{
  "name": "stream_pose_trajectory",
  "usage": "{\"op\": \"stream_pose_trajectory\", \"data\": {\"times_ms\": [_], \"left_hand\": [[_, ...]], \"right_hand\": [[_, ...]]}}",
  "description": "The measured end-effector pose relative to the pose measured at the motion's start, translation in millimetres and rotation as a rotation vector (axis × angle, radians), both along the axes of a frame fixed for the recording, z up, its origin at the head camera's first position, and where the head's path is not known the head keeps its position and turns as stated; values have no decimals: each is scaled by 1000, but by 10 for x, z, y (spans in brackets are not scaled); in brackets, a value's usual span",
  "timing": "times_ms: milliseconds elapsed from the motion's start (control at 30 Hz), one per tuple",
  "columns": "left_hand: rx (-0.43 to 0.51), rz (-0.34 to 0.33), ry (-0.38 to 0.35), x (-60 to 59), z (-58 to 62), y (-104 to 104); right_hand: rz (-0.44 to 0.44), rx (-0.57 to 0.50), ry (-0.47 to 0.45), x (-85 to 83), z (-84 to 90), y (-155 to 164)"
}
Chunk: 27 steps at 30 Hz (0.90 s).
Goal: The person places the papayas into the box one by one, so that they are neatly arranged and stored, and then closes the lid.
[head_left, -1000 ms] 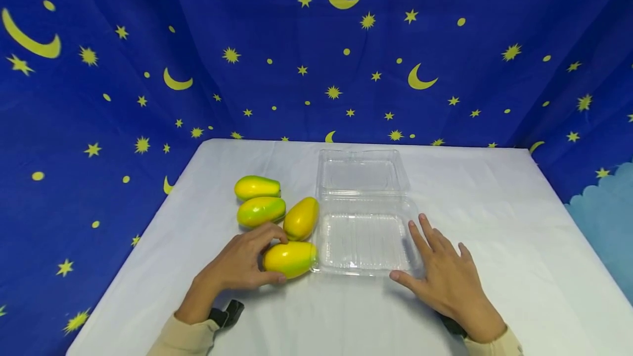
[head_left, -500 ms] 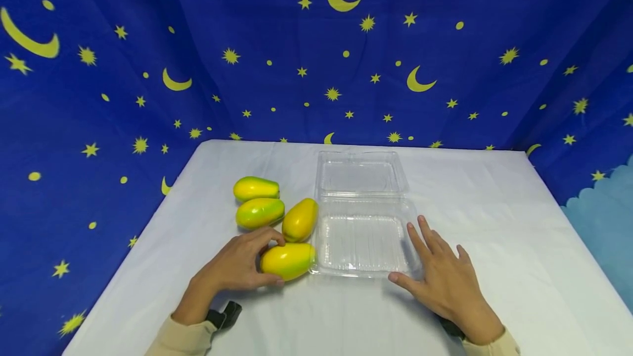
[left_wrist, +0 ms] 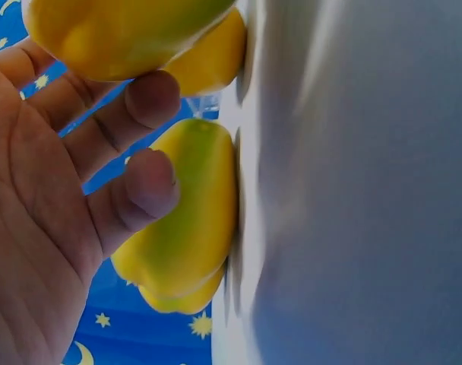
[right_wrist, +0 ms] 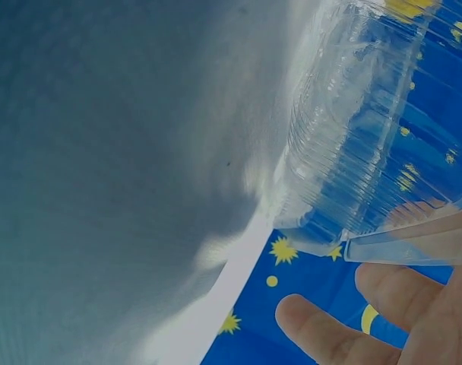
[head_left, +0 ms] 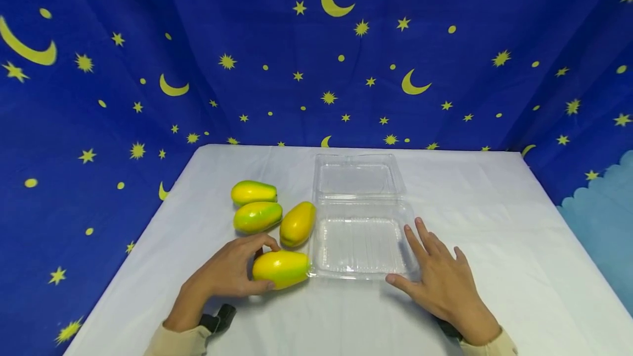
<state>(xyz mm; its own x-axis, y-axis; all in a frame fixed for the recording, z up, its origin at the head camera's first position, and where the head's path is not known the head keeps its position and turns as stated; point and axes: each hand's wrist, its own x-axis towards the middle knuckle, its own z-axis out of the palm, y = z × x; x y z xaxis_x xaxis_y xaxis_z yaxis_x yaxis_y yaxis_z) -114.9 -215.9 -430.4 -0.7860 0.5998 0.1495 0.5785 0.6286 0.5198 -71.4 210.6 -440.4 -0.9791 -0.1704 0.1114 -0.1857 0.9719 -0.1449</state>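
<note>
My left hand (head_left: 229, 268) grips a yellow-green papaya (head_left: 282, 269) at the front left, thumb on its near side and fingers at its far side. In the left wrist view this papaya (left_wrist: 121, 34) is at the top, cut off by the frame edge. My right hand (head_left: 440, 282) has its fingers spread at the right edge of a clear plastic clamshell box (head_left: 363, 246). The box lies with its lid (head_left: 356, 177) folded back, away from me. In the right wrist view, the box's clear rim (right_wrist: 398, 247) overlaps part of that hand.
Behind the held papaya lies another papaya (head_left: 298, 224), close to the box's left side. Two more, a middle papaya (head_left: 257, 217) and a back papaya (head_left: 254, 193), lie to the left. A white cloth (head_left: 494, 207) covers the table; a blue starry curtain (head_left: 277, 32) hangs behind.
My left hand has shifted the gripped papaya slightly left and towards me, widening its gap from the papaya behind. The right hand stays at the box's edge. The head view has turned slightly.
</note>
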Motion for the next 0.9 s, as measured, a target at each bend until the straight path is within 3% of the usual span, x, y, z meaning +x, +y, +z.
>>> {"op": "stream_pose_trajectory", "data": {"times_ms": [133,300,500,667,900], "left_hand": [[18,15,-19,18,18,-53],[111,33,-47,11,43,-114],[185,0,-31,9,77,-133],[188,-8,-6,13,198,-98],[187,-32,41,-90,356,26]], "right_hand": [[0,4,-5,-3,1,-6],[-2,11,-13,-6,7,-9],[0,-2,1,-4,-4,-27],[14,-10,2,2,2,-52],[2,4,-4,2,9,-28]]}}
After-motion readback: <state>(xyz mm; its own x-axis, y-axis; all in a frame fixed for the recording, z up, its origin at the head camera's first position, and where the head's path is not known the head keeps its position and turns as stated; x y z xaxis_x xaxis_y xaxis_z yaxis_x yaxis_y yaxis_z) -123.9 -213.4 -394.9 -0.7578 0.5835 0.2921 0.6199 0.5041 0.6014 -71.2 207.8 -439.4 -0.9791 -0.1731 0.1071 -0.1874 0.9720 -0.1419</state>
